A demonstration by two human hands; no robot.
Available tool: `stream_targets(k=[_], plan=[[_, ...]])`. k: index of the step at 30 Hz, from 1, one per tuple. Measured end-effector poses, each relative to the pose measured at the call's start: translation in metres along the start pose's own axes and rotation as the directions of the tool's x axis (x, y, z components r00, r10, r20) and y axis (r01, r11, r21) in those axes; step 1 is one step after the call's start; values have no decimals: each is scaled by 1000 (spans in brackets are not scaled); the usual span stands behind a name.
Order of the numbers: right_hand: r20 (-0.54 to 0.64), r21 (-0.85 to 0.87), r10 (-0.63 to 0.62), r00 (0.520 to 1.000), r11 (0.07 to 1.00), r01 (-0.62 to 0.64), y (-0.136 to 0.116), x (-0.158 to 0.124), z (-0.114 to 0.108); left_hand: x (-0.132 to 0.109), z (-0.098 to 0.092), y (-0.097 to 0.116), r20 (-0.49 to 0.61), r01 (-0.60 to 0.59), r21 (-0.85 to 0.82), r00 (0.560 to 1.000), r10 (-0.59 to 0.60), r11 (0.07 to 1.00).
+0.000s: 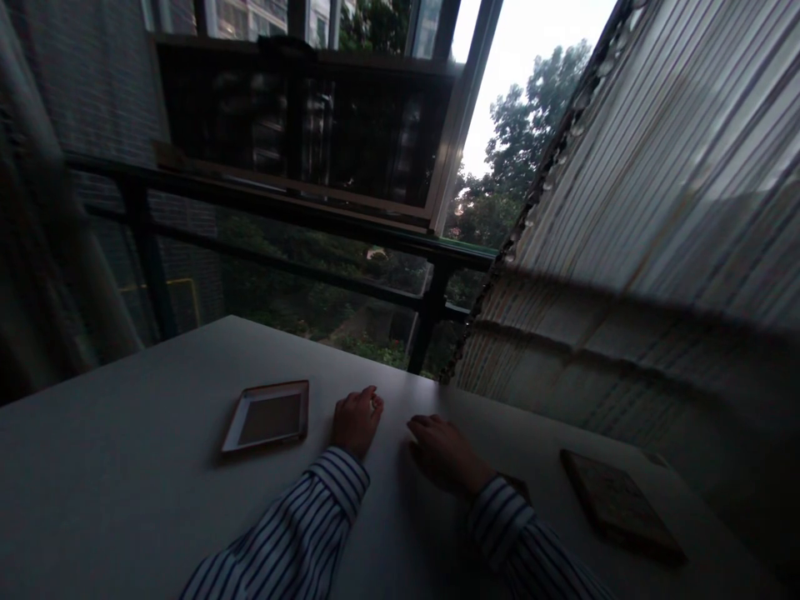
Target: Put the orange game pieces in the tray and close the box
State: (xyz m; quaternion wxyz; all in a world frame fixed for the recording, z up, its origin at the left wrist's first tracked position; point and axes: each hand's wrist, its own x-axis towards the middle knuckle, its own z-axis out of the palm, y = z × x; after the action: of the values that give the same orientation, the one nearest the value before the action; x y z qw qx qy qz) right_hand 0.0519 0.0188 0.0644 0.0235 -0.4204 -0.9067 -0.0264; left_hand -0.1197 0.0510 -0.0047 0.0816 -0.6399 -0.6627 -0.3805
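My left hand (357, 422) rests on the white table (168, 492) with its fingers curled in; whether anything is inside them is hidden. To its left, apart from it, lies a shallow rectangular tray or box lid (272, 418) with a brown rim, pale inner edge and grey-brown bottom. My right hand (445, 451) is held palm down over the tabletop, fingers stretched toward the left hand, with nothing visible in them. A small dark object (517, 485) shows partly behind my right wrist. Farther right lies a flat, dark rectangular box or book (622, 502) with a faintly patterned top.
Beyond the table's far edge runs a dark metal railing (312, 223), with a window frame (445, 158) above it and trees outside. A striped curtain (631, 217) hangs along the right side; another curtain (62, 192) hangs at the left. The room is dim.
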Motion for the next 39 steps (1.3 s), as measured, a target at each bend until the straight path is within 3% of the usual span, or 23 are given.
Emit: stream_targets(k=[5,12,18,32,39], plan=[[-32,12,22,999,1000,-22,6,-8,-6,-1,-2,3,-110,-123,-25,987,119,992],[-55,17,24,998,1000,-23,14,-25,-12,-6,-9,15,-251,-286,-44,930,267,957],[-132,71,35,991,997,-25,20,-43,-15,-13,-20,27,-213,-336,-92,926,311,937],[-258,240,97,961,970,-34,35,-82,-29,-25,-39,61,-125,-293,-223,954,271,930],[-400,305,140,906,952,-12,54,-98,-26,-26,-47,91,-125,-315,-307,949,290,898]])
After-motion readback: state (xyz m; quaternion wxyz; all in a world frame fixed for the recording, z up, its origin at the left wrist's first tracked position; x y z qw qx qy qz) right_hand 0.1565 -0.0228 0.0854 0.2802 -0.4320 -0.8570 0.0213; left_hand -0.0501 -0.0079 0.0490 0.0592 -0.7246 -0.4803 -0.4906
